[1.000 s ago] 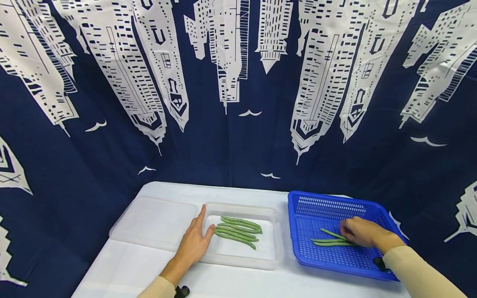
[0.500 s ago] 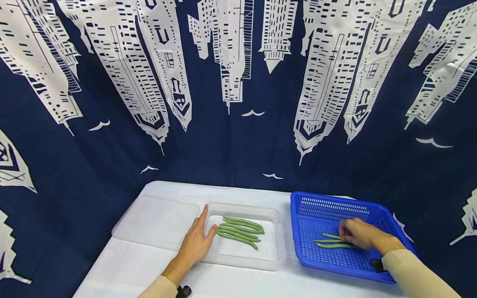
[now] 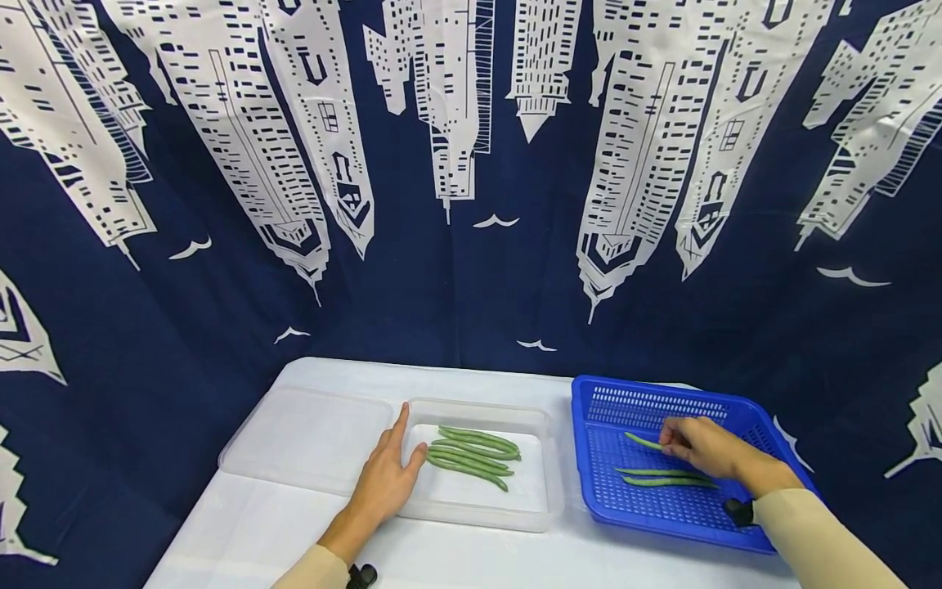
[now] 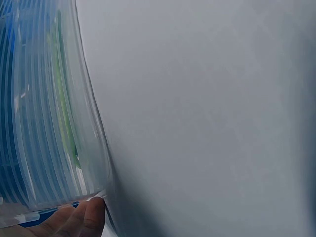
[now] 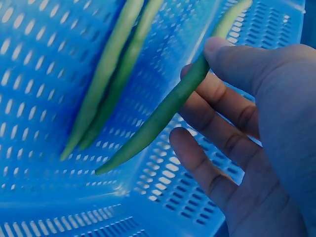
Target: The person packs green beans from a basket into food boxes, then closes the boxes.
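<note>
My right hand (image 3: 702,446) is over the blue basket (image 3: 611,511), pinching one green bean (image 5: 163,116) between thumb and fingertips. Two more green beans (image 3: 666,481) lie side by side on the basket floor, below the held one. Several green beans (image 3: 471,458) lie in a row inside the clear plastic container (image 3: 508,519) in the middle. With fingers straight, my left hand (image 3: 386,478) rests at the container's left side. In the left wrist view its fingertips (image 4: 94,212) touch the container's wall, and a bean shows blurred through the plastic.
A flat translucent lid (image 3: 309,438) lies on the white table (image 3: 221,532), left of the container. The blue basket stands close to the container's right side. Behind the table hangs a dark blue cloth (image 3: 412,303) printed with white buildings.
My right hand has picked up one green bean from the basket floor and raised it slightly, away from the other two. The left hand stays at the container.
</note>
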Available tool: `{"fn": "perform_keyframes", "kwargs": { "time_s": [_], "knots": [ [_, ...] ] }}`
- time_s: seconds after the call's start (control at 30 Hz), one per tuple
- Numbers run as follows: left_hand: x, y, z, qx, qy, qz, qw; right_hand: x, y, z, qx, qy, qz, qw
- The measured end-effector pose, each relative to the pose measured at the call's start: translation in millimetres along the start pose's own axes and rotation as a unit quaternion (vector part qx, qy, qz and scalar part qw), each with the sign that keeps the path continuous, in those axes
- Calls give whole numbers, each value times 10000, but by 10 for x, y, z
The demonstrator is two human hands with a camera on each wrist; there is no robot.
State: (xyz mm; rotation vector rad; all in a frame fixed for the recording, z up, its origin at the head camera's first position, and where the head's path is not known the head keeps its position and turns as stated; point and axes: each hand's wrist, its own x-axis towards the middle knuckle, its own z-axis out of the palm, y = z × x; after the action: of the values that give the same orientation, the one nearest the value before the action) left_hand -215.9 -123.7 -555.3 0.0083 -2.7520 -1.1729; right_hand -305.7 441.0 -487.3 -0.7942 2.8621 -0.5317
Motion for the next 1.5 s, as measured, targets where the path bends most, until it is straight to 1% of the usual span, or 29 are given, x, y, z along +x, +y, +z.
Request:
{"fn": "perform_keyframes", "kwargs": {
  "time_s": [0.07,0.3,0.5,0.7,0.8,1.0,1.2,1.33,1.5],
  "knots": [
    [6,3,-3,19,-1,20,10000,2,-61,-33,5,74,-39,10000],
    [14,34,-23,-38,-19,-21,10000,13,-308,-128,67,351,22,9994],
    [-6,53,-12,-24,-58,-49,10000,-16,-490,-166,15,661,-183,9976],
    [15,52,-19,-89,-6,47,9999,20,-772,-186,96,1125,-259,9933],
    [17,49,-19,-114,7,62,9999,44,-934,-156,173,1257,-365,9912],
    [-10,49,-2,-96,-67,-28,9999,77,-1234,-67,329,1267,-472,9903],
    [-4,73,-20,-131,-5,96,9999,149,-1497,-26,368,1212,-599,9901],
    [-10,69,-23,-140,11,82,9999,200,-1635,13,333,1138,-728,9903],
    [-19,22,-2,-122,-10,83,9999,266,-1755,106,343,1128,-901,9889]
  ]
}}
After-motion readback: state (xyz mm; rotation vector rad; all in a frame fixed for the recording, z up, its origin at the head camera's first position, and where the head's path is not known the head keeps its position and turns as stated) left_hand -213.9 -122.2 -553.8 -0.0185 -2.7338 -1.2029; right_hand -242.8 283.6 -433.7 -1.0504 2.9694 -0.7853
